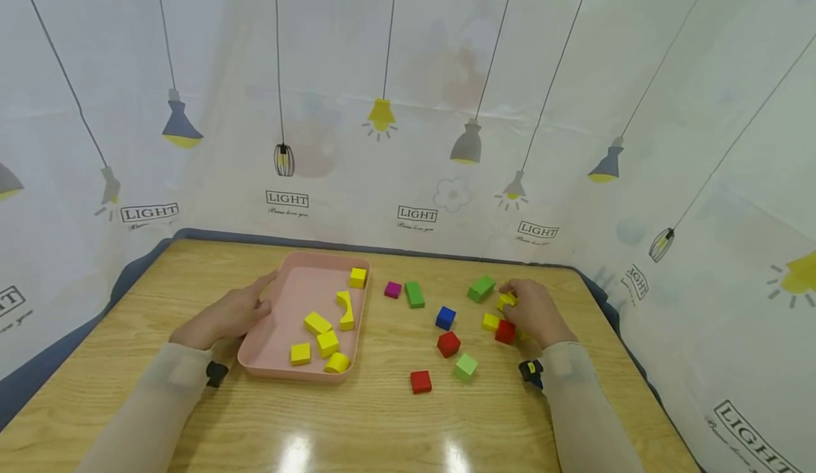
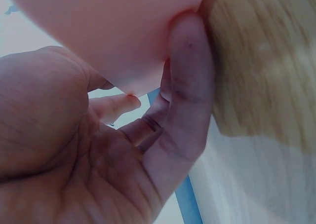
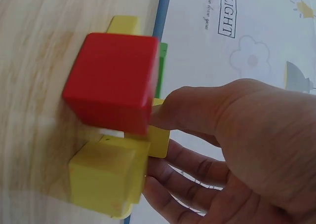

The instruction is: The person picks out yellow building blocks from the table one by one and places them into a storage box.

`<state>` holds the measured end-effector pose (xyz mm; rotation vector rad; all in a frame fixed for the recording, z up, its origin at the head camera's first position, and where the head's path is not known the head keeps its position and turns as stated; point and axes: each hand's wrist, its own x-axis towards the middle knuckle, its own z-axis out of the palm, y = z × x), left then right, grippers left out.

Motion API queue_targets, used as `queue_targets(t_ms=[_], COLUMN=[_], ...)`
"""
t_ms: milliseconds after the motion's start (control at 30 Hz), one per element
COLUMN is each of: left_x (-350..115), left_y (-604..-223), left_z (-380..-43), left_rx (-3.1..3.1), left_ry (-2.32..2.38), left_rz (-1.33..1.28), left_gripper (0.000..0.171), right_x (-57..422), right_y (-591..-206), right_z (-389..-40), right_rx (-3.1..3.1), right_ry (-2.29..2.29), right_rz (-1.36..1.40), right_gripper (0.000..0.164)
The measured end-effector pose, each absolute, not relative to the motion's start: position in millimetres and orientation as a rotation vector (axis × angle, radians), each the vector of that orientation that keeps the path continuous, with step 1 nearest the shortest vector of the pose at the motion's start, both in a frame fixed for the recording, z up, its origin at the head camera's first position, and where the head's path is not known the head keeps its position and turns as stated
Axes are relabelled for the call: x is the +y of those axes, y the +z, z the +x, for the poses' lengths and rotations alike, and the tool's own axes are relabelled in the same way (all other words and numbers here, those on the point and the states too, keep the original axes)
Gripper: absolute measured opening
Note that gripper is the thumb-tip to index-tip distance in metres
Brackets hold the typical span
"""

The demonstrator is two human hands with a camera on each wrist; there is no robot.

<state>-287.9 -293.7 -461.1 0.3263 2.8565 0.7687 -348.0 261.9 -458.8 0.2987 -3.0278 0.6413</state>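
Note:
My left hand (image 1: pixel 232 311) holds the left rim of a pink tray (image 1: pixel 299 260). In the left wrist view its fingers (image 2: pixel 190 81) curl along the tray's outer wall, and the thumb tip is hidden. Several yellow blocks, among them an arched one (image 1: pixel 346 311), lie in the tray. Over on the right, my right hand (image 1: pixel 534 311) pinches a yellow block (image 3: pixel 159 144) between thumb and fingers. Right beside that hand are a red cube (image 3: pixel 111 78) and another yellow block (image 3: pixel 101 177). A green block (image 1: pixel 481 289) sits just left of its fingertips.
Between tray and right hand lie a magenta block (image 1: pixel 392 289), a green block (image 1: pixel 414 294), a blue cube (image 1: pixel 445 318), a red block (image 1: pixel 449 344), a light green cube (image 1: pixel 466 367) and a flat red block (image 1: pixel 421 382). A curtain (image 1: pixel 357 197) hangs behind the wooden table (image 1: pixel 382 430).

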Motion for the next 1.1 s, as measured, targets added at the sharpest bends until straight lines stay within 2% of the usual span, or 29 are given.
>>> queue_targets(t_ms=[433,1100], left_x=[-291,-290], left_y=[-458,-459], left_z=[-286,-288], left_rx=[2.837,2.82], left_ry=[0.769,0.761], left_rz=[0.296,0.272], left_gripper=[0.064,0.066], right_x=[232,128], right_y=[-446,-413], right_z=[-346,-344], right_rx=[-2.967,-2.895], right_ry=[0.66,0.578], right_rz=[0.421,0.712], right_gripper=[0.034,0.03])
